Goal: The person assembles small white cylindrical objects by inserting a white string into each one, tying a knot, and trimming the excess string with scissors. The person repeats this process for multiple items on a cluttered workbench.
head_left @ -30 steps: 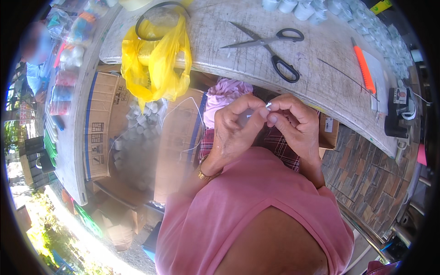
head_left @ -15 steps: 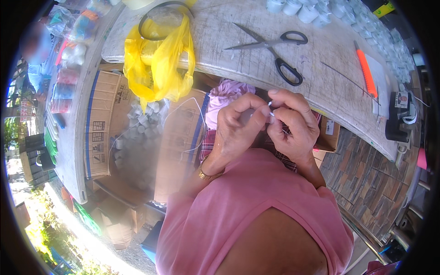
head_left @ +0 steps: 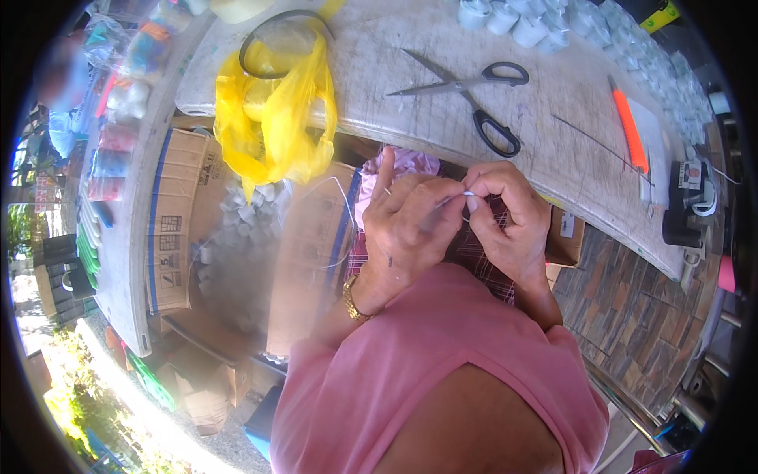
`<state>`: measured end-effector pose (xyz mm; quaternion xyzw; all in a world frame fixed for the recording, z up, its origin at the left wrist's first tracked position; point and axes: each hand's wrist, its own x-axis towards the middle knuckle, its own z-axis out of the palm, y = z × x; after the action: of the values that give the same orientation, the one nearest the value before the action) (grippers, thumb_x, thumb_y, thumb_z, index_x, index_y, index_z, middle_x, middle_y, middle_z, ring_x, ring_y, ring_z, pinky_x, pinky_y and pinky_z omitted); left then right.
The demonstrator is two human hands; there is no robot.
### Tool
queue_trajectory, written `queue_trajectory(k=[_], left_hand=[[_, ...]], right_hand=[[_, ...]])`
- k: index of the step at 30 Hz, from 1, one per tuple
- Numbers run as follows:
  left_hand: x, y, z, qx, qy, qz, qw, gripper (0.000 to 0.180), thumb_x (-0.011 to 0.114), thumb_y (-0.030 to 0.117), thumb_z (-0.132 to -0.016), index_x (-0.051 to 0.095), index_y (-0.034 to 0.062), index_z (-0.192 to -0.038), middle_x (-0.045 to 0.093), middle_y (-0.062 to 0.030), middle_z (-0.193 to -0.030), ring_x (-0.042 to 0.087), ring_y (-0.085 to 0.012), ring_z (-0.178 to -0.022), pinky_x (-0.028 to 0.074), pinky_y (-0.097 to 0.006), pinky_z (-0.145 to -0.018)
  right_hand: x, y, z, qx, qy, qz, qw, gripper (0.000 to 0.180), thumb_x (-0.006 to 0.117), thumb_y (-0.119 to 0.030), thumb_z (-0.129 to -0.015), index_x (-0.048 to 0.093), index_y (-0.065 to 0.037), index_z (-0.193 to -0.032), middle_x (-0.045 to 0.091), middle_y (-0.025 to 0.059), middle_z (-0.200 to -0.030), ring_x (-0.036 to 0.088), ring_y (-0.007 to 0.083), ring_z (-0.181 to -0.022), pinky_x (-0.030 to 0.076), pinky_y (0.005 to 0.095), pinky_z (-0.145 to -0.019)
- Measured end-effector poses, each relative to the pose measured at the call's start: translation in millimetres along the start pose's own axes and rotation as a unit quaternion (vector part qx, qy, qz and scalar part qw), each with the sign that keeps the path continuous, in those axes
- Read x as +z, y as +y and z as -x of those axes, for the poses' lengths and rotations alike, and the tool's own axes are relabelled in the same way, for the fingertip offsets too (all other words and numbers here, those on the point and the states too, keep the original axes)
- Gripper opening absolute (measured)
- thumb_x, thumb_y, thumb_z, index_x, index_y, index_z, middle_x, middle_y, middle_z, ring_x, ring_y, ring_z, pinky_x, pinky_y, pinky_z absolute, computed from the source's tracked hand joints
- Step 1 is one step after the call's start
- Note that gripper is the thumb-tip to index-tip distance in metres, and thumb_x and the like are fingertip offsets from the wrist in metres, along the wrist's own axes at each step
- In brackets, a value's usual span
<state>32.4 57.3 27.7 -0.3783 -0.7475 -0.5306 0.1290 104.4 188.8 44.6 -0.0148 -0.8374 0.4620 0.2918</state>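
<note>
My left hand (head_left: 410, 225) and my right hand (head_left: 505, 217) meet in front of my chest, below the edge of a grey worktable (head_left: 553, 103). Between their pinched fingertips runs a thin white thread (head_left: 456, 197), with a small pale piece at the right fingertips. A loop of that thread (head_left: 343, 213) trails off to the left over a cardboard box. A gold bracelet sits on my left wrist. Black-handled scissors (head_left: 474, 95) lie open on the table just above my hands.
A yellow plastic bag (head_left: 272, 118) hangs over the table edge at left. An orange pen-like tool (head_left: 629, 134) and white cups (head_left: 553, 20) lie on the table. An open cardboard box (head_left: 237, 237) holds several small pale pieces. A purple cloth (head_left: 403, 170) lies behind my hands.
Both hands have stayed together, shifting their fingers slightly on the thread; the right fingertips have closed nearer the left hand.
</note>
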Motion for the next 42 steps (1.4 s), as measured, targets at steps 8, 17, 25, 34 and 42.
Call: queue_trajectory(k=[8,17,25,34,42], left_hand=[[-1.6,-2.2,4.7,-0.224,-0.081,0.219,0.946,0.012,0.069,0.004,-0.080,0.064,0.0053,-0.091,0.065,-0.0055,-0.077,0.064,-0.0177,-0.068,0.050,-0.038,-0.085],[-4.2,-7.2,4.1,-0.464,-0.087,0.624,0.622,0.013,0.067,0.013,-0.086,0.066,0.0017,-0.093,0.063,-0.0039,-0.075,0.058,-0.0118,-0.063,0.044,-0.023,-0.057],[-3.4,-4.5,5.4,-0.429,-0.081,0.588,0.680,0.008,0.069,0.010,-0.086,0.069,0.0045,-0.091,0.065,-0.0035,-0.079,0.059,-0.0124,-0.063,0.046,-0.022,-0.061],[-15.0,-2.9,-1.5,-0.140,-0.115,0.267,0.947,0.013,0.065,-0.008,-0.075,0.063,-0.0009,-0.086,0.061,-0.0075,-0.083,0.060,-0.0172,-0.080,0.045,-0.027,-0.073],[-27.1,-5.5,2.8,-0.262,-0.143,0.360,0.884,0.007,0.065,-0.006,-0.080,0.062,-0.0018,-0.084,0.060,-0.0063,-0.080,0.055,-0.0136,-0.074,0.041,-0.026,-0.067]], right_hand=[[6.0,8.3,1.8,0.002,0.010,0.008,1.000,0.019,0.063,0.007,-0.079,0.056,-0.003,-0.093,0.063,0.0108,-0.091,0.063,0.0223,-0.077,0.049,0.0294,-0.067],[11.8,4.9,8.9,-0.080,0.074,0.010,0.994,0.017,0.067,0.009,-0.078,0.064,0.000,-0.091,0.064,0.0124,-0.095,0.064,0.0196,-0.077,0.051,0.0261,-0.065],[5.7,1.4,8.0,-0.052,0.068,-0.038,0.996,0.016,0.069,0.009,-0.077,0.064,0.001,-0.090,0.064,0.0122,-0.099,0.064,0.0165,-0.077,0.052,0.0253,-0.065],[3.5,6.0,14.5,0.117,0.015,-0.386,0.915,0.014,0.057,0.010,-0.086,0.051,-0.002,-0.089,0.062,0.0175,-0.098,0.059,0.0148,-0.069,0.051,0.0254,-0.061],[-4.6,1.5,15.2,0.166,0.027,-0.521,0.837,0.016,0.055,0.014,-0.084,0.051,-0.002,-0.083,0.061,0.0153,-0.093,0.059,0.0163,-0.068,0.050,0.0276,-0.057]])
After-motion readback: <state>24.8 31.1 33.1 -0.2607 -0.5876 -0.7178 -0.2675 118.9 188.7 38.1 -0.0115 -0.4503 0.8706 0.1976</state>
